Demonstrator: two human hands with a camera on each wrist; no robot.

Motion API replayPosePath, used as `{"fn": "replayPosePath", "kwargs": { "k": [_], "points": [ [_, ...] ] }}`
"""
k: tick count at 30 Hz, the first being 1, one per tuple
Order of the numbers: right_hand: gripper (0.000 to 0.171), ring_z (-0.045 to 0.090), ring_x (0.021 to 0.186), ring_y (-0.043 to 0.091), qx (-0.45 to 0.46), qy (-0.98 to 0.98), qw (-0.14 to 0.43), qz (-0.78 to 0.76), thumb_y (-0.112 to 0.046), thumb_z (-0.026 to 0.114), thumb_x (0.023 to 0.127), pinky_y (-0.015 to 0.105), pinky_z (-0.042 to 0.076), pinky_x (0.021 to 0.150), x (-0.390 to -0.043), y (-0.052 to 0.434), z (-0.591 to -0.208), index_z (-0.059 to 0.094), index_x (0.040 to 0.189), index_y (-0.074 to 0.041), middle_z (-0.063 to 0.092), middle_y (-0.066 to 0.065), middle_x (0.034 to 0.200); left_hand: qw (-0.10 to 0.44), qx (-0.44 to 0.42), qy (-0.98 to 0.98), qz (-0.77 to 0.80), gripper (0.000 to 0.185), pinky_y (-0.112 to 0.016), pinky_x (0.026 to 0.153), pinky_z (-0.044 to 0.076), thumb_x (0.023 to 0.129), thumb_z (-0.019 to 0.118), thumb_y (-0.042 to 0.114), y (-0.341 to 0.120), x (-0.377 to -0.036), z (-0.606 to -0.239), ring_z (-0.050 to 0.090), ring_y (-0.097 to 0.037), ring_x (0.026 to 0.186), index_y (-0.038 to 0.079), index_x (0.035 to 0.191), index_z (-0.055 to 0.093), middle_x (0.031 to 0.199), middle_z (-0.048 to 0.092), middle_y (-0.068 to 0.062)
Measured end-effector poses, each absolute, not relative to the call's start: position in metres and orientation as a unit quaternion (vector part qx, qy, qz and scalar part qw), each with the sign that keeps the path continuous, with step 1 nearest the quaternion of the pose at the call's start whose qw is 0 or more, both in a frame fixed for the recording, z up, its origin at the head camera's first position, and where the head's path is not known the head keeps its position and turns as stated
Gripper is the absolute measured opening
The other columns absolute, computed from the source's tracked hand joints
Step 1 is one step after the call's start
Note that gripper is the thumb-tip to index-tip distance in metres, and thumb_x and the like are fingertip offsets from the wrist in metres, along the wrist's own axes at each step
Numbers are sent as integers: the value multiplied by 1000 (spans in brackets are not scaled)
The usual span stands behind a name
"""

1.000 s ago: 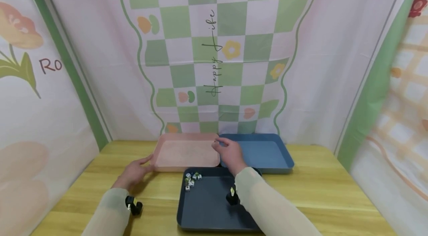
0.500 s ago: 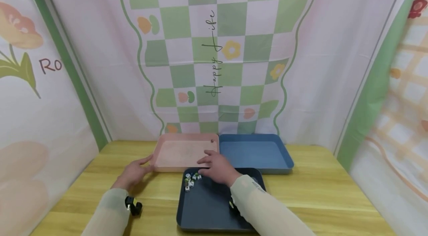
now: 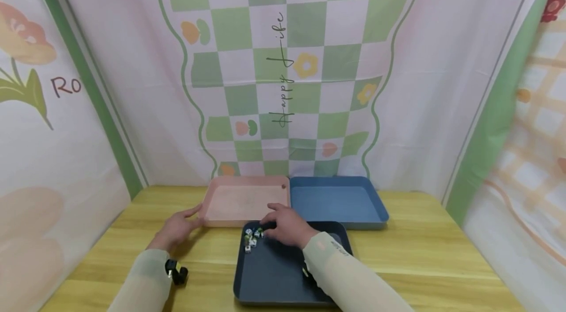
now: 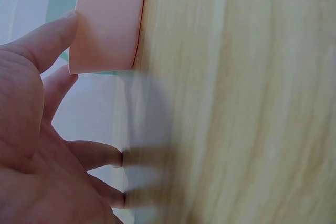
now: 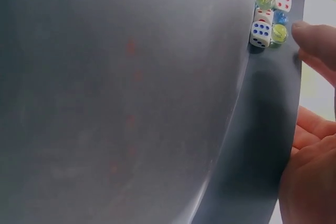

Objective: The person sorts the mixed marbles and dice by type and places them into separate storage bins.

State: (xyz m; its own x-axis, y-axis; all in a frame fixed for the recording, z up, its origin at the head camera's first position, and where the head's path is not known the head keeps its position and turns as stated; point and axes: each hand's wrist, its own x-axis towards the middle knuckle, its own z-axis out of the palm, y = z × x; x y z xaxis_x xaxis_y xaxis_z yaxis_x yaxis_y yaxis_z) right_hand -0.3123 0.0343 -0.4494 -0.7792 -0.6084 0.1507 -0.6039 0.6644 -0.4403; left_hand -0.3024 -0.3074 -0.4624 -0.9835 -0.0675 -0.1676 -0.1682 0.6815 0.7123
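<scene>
At the front left corner of the pink tray (image 3: 243,203), my left hand (image 3: 176,229) touches the edge. In the left wrist view its thumb and index fingertip meet the tray's corner (image 4: 105,45), with the other fingers spread over the table. My right hand (image 3: 288,224) hovers at the far rim of the dark tray (image 3: 283,277), fingers apart beside a cluster of white dice (image 3: 253,242). The right wrist view shows spotted dice (image 5: 261,33) and clear glass marbles (image 5: 280,34) along the tray wall, close to the thumb. One tiny brownish round thing (image 3: 283,186) lies in the pink tray's far right corner.
A blue tray (image 3: 338,201) stands right of the pink one, both at the back of the wooden table (image 3: 424,253). Behind the table hangs a green-and-white checked cloth (image 3: 305,100).
My right hand has come back from the pink tray's far right corner, leaving the small round thing there, to the dice in the dark tray. My left hand has stayed put.
</scene>
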Motion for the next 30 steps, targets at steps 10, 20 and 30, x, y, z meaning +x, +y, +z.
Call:
{"fn": "replayPosePath", "kwargs": {
  "k": [10, 20, 30],
  "points": [
    [21, 39, 140, 28, -346, 916, -8, -201, -21, 74, 92, 45, 40, 107, -311, 29, -450, 77, 112, -17, 59, 11, 137, 70, -73, 915, 392, 72, -82, 98, 5, 90, 62, 62, -309, -304, -464, 20, -55, 140, 31, 152, 43, 156, 27, -28],
    [22, 37, 141, 26, -344, 924, -5, -168, -23, 71, 95, 43, 40, 108, -307, 25, -450, 76, 116, -18, 66, 1, 127, 74, -78, 909, 402, 72, -79, 101, 8, 91, 64, 60, -308, -304, -464, 22, -52, 140, 31, 153, 42, 157, 26, -27],
    [9, 50, 130, 28, -342, 918, -4, -199, -19, 74, 92, 43, 47, 99, -308, 26, -452, 75, 101, -21, 50, 16, 145, 71, -71, 911, 400, 71, -79, 101, 7, 92, 62, 59, -306, -301, -460, 18, -55, 140, 29, 153, 42, 156, 25, -28]
  ]
}}
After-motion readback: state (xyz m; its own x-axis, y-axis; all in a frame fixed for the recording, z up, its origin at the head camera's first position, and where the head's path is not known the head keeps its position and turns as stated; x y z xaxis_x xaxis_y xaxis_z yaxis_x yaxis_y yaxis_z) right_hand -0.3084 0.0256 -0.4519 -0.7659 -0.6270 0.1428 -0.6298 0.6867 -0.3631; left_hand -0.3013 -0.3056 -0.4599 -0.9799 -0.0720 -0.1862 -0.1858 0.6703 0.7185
